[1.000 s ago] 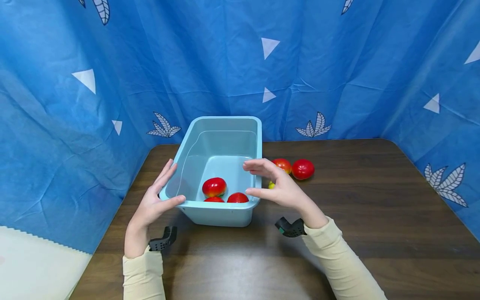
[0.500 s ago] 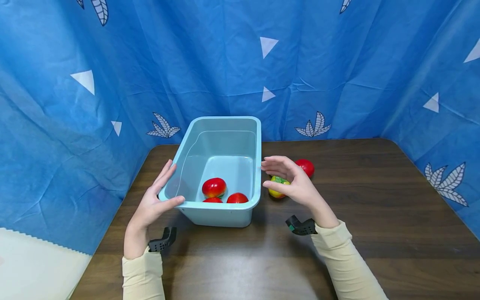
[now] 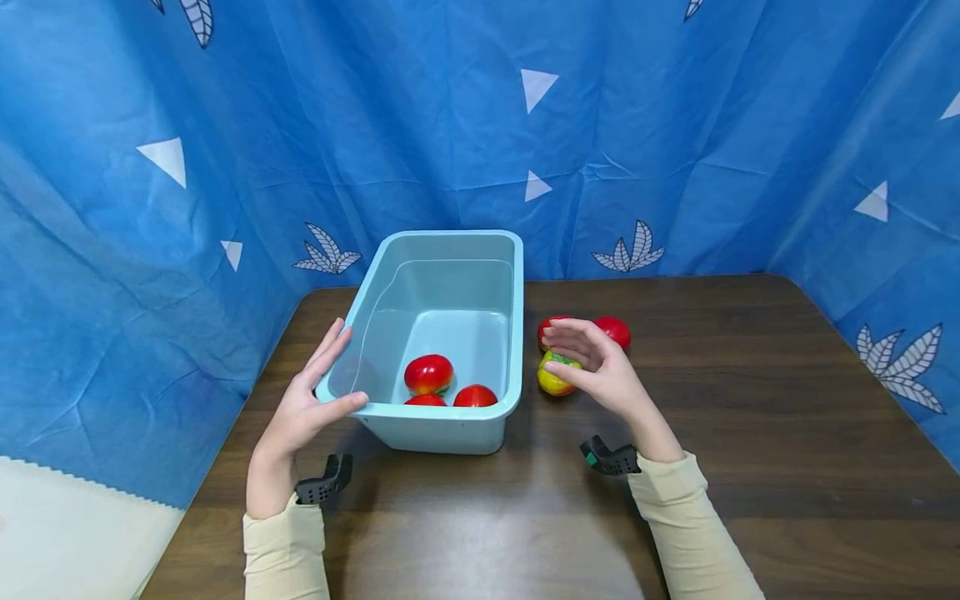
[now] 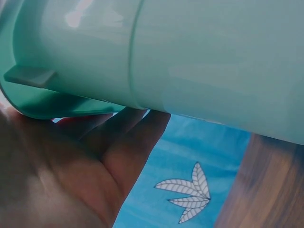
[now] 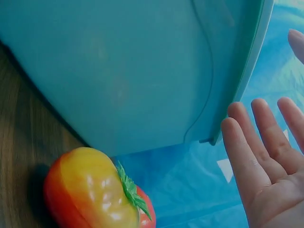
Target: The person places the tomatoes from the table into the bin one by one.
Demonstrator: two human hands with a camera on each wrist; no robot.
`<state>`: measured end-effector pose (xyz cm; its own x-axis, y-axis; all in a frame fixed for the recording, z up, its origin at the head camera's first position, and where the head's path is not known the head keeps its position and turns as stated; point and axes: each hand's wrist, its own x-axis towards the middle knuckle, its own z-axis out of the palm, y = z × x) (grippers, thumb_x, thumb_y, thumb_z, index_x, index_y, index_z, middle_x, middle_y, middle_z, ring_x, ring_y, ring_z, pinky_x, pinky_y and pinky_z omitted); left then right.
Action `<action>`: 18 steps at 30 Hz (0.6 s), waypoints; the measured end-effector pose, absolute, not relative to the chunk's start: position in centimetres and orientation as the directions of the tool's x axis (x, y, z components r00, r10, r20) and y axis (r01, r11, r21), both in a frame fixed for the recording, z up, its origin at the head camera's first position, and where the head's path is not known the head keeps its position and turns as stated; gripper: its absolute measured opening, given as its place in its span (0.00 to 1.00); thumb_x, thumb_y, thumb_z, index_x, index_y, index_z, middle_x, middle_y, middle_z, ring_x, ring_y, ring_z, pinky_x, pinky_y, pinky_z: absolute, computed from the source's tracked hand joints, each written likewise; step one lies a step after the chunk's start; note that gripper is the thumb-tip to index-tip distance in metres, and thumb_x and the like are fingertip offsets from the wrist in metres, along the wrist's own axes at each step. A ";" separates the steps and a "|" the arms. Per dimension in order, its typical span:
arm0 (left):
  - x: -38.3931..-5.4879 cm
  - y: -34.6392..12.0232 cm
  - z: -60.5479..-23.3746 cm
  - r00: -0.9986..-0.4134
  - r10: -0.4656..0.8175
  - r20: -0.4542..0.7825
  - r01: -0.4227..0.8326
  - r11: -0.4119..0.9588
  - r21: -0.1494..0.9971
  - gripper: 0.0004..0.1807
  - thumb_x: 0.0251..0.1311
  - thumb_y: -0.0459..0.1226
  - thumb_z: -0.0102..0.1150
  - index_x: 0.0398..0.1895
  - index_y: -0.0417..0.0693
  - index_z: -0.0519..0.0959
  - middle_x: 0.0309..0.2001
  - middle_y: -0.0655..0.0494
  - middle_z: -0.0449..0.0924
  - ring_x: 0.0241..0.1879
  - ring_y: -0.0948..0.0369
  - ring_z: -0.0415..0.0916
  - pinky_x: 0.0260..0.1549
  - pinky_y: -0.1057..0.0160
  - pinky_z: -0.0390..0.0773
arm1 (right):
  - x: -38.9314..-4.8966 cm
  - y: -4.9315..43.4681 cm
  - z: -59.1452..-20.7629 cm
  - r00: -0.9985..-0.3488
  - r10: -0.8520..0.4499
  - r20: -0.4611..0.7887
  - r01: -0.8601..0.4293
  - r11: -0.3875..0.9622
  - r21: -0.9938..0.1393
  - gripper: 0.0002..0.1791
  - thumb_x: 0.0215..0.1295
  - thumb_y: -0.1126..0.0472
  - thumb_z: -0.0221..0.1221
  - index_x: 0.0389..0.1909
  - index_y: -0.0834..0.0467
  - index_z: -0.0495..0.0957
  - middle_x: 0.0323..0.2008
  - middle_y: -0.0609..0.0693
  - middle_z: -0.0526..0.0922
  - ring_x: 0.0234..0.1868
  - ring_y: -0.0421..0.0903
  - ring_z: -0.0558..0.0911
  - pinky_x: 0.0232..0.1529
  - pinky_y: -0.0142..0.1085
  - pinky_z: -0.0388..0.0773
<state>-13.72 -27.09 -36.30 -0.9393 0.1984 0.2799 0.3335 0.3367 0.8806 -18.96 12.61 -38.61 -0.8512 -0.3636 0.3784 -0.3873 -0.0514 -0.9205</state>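
A light blue plastic bin [image 3: 480,287] stands on the table. My left hand [image 3: 303,408] rests against its near left corner, thumb along the front rim and straight fingers at the left side. In the left wrist view, the fingertips [image 4: 154,118] meet the rim's underside. My right hand [image 3: 603,371] is in the air right of the bin, fingers loosely bent, holding nothing. Under it sits a glossy yellow-red tomato [image 5: 95,190] with a green leafy top. Behind are two red fruits, one [image 3: 551,329] partly hidden by the fingers, the other [image 3: 613,332] at the right.
Inside the bin, near its front, lie a red fruit [image 3: 428,375], another red fruit [image 3: 474,396] and a third one [image 3: 426,400] mostly hidden by the front wall. A blue curtain [image 3: 450,125] surrounds the back and sides of the brown wooden table [image 3: 750,400].
My right hand has moved right, from over the bin's right rim to above the yellow-red tomato, uncovering more of the tomato. The left hand and bin have stayed in place.
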 end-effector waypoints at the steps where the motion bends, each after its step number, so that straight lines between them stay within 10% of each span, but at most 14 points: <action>1: -13.8 -27.1 -36.3 -0.939 0.199 0.280 0.333 0.336 0.881 0.44 0.50 0.26 0.62 0.72 0.49 0.57 0.74 0.63 0.43 0.70 0.49 0.43 0.52 0.65 0.69 | -19.0 12.7 -38.7 -0.854 -0.357 0.377 -0.387 -0.046 -0.921 0.30 0.57 0.70 0.63 0.61 0.65 0.65 0.56 0.63 0.72 0.56 0.58 0.73 0.54 0.36 0.72; 18: -13.9 -27.0 -36.2 -0.941 0.199 0.274 0.328 0.329 0.886 0.44 0.50 0.26 0.62 0.72 0.50 0.56 0.74 0.63 0.43 0.70 0.48 0.44 0.49 0.71 0.70 | -20.2 13.5 -40.0 -0.923 -0.257 0.286 -0.319 0.096 -0.943 0.29 0.57 0.70 0.63 0.60 0.66 0.66 0.57 0.63 0.72 0.58 0.57 0.72 0.59 0.49 0.65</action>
<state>-13.85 -26.98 -36.15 -0.9407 0.1995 0.2743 0.3280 0.3287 0.8857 -20.23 13.47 -39.96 -0.9229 -0.2572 0.2865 -0.3193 0.0957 -0.9428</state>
